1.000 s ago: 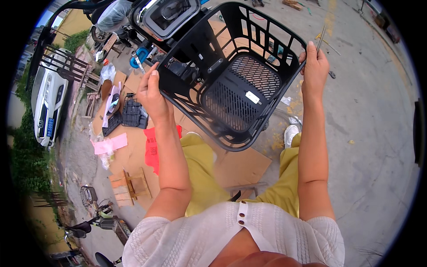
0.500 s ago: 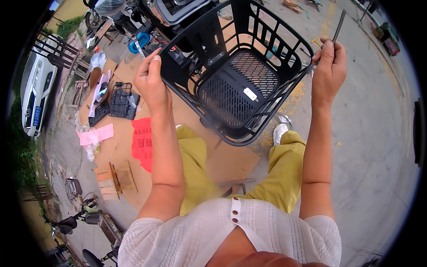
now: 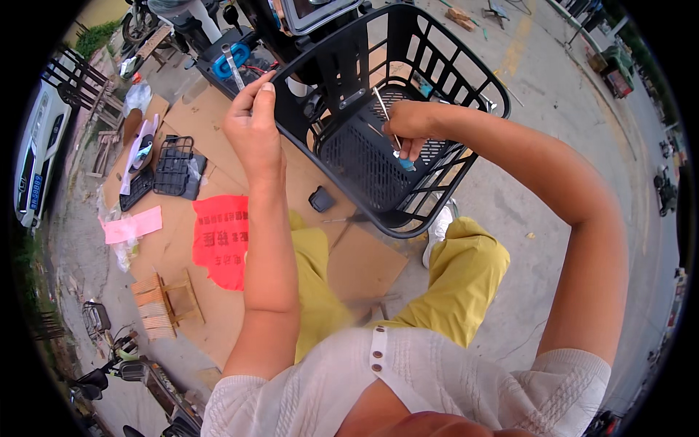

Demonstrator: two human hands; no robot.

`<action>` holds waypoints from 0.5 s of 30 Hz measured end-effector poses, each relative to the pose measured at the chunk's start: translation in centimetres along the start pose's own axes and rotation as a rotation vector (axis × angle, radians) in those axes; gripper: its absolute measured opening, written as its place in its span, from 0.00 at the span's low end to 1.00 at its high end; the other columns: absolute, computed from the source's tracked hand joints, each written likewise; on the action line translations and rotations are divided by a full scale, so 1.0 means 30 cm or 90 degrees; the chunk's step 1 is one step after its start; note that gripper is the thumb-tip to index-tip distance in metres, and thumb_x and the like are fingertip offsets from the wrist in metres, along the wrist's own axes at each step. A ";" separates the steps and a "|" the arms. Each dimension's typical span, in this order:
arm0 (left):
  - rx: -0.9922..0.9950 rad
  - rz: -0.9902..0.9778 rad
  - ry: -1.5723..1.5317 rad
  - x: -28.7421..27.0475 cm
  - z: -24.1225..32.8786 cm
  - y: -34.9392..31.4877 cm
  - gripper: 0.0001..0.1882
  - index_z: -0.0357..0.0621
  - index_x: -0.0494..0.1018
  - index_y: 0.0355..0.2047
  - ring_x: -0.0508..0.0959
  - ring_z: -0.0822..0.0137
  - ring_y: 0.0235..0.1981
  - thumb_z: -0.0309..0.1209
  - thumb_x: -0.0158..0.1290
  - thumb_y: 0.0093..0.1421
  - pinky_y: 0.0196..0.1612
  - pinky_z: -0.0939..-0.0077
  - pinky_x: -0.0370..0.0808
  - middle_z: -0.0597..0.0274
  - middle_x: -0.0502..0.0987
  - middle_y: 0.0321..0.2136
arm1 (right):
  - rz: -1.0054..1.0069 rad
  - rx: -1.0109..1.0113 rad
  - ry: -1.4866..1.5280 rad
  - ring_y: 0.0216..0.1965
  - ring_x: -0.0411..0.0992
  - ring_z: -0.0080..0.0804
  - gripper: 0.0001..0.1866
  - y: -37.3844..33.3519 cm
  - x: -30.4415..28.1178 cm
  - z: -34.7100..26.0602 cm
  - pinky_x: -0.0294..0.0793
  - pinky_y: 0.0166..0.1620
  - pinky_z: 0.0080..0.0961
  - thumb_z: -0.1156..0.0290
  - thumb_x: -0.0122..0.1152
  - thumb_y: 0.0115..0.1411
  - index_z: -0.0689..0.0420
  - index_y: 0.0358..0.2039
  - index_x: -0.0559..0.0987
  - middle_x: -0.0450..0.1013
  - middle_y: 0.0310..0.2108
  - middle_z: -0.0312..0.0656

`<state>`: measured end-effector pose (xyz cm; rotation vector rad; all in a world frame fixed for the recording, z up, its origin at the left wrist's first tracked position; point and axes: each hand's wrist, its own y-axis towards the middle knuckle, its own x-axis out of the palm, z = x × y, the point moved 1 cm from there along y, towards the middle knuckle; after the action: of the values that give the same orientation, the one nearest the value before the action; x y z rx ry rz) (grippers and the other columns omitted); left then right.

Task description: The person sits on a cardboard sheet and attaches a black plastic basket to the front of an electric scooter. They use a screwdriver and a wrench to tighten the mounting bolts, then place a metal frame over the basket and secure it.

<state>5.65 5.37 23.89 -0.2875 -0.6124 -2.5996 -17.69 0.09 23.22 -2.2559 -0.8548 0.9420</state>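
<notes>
A black basket (image 3: 364,171) with slatted sides and a perforated floor stands in front of me, fixed close to an electric scooter. My left hand (image 3: 255,120) is closed around a silver wrench (image 3: 234,67), whose ring end points up, beside the basket's left rim. Inside the basket, my right hand (image 3: 413,125) has its fingers pinched on a thin metal rod (image 3: 381,104) that slants up from them. A small blue and white patch (image 3: 406,164) shows just below those fingertips; I cannot tell whether it is held or lies on the basket floor.
Cardboard sheets (image 3: 368,269) cover the ground, bearing a red printed sheet (image 3: 220,240), a black rack (image 3: 175,166) and a small wooden stool (image 3: 169,302). A blue tray (image 3: 231,61) sits by the scooter. Left stands a white car (image 3: 45,146); another scooter (image 3: 138,371) is at lower left.
My right hand has swung left and down from outside the basket's right side into the basket, bringing the rod along. My left hand stays by the left rim with the wrench.
</notes>
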 end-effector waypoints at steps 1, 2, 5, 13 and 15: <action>0.004 0.002 0.008 -0.004 -0.002 0.000 0.11 0.32 0.79 0.40 0.66 0.81 0.28 0.26 0.53 0.60 0.32 0.87 0.61 0.71 0.73 0.28 | -0.017 0.037 -0.026 0.25 0.78 0.37 0.15 0.003 0.018 -0.010 0.83 0.29 0.29 0.73 0.43 0.63 0.75 0.39 0.70 0.75 0.28 0.54; 0.008 0.005 0.016 -0.008 -0.004 0.000 0.11 0.31 0.79 0.41 0.68 0.81 0.29 0.25 0.53 0.60 0.33 0.87 0.63 0.70 0.74 0.28 | -0.035 0.074 -0.052 0.26 0.79 0.39 0.16 0.010 0.032 -0.021 0.84 0.30 0.29 0.74 0.43 0.62 0.77 0.41 0.70 0.76 0.29 0.57; 0.010 0.005 0.026 -0.006 0.001 0.002 0.11 0.30 0.79 0.41 0.69 0.81 0.29 0.25 0.54 0.60 0.33 0.88 0.64 0.69 0.74 0.28 | -0.046 0.112 -0.061 0.26 0.80 0.42 0.19 0.089 0.040 -0.011 0.85 0.32 0.30 0.75 0.42 0.59 0.80 0.44 0.68 0.77 0.31 0.61; -0.006 0.017 0.032 -0.004 0.019 -0.008 0.11 0.32 0.79 0.40 0.66 0.81 0.28 0.26 0.54 0.60 0.32 0.88 0.60 0.71 0.72 0.27 | -0.219 0.131 -0.162 0.29 0.80 0.45 0.20 0.314 0.098 0.141 0.85 0.34 0.34 0.75 0.39 0.61 0.80 0.48 0.65 0.76 0.31 0.59; -0.011 0.034 0.032 -0.017 0.017 -0.006 0.11 0.31 0.79 0.40 0.65 0.82 0.28 0.26 0.54 0.60 0.32 0.88 0.61 0.72 0.72 0.26 | -0.203 0.055 -0.162 0.32 0.80 0.44 0.20 0.318 0.086 0.094 0.85 0.36 0.32 0.74 0.38 0.62 0.79 0.46 0.67 0.77 0.33 0.60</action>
<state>6.07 5.94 24.12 -0.2393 -0.5570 -2.5547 -15.13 -3.59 13.96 -1.8786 -1.2183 1.1007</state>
